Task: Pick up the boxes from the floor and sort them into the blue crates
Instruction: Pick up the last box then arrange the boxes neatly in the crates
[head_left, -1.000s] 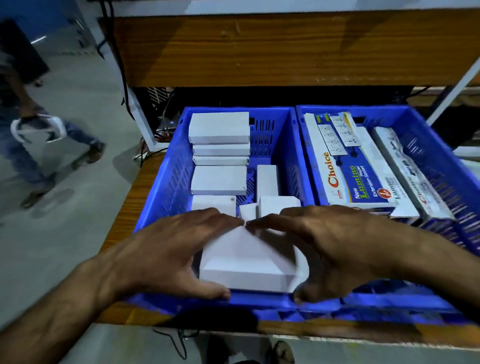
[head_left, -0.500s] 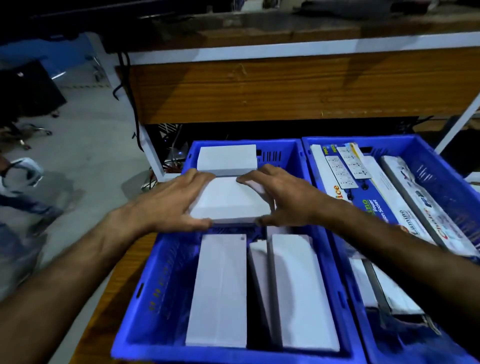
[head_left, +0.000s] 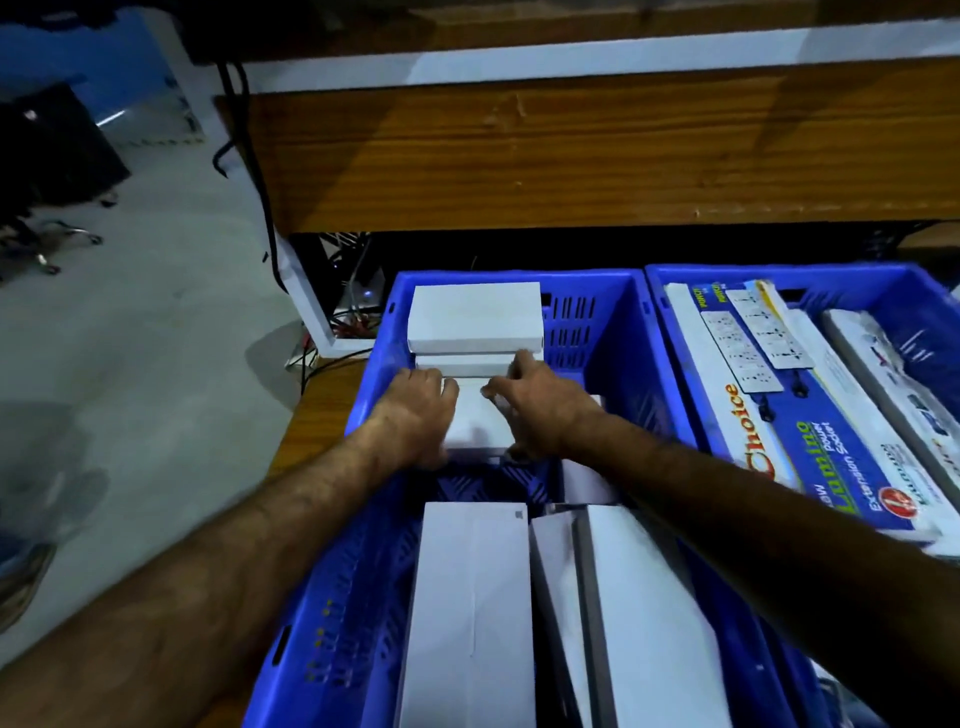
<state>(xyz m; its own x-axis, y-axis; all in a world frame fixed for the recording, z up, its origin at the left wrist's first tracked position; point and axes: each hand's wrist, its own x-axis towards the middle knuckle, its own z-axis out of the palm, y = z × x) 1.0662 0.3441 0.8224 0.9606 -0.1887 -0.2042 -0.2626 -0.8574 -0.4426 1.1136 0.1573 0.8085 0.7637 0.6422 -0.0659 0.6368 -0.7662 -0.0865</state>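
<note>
Plain white rectangular cardboard box (head_left: 475, 423), gripped at both ends by left hand (head_left: 415, 415) and right hand (head_left: 540, 410), lowered into left blue slotted plastic crate (head_left: 613, 332) beside 1 stack of matching white boxes (head_left: 475, 325), apparently grouping like with like.

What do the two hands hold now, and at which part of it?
Both hold one white box in the left blue crate: left hand on its left edge, right hand on its right edge.

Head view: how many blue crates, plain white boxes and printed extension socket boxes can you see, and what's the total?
Blue crates: 2
Plain white boxes, all in the left crate: 7 visible
Printed extension socket boxes, in the right crate: 3 visible
Total: 12; more may lie hidden underneath.
</note>
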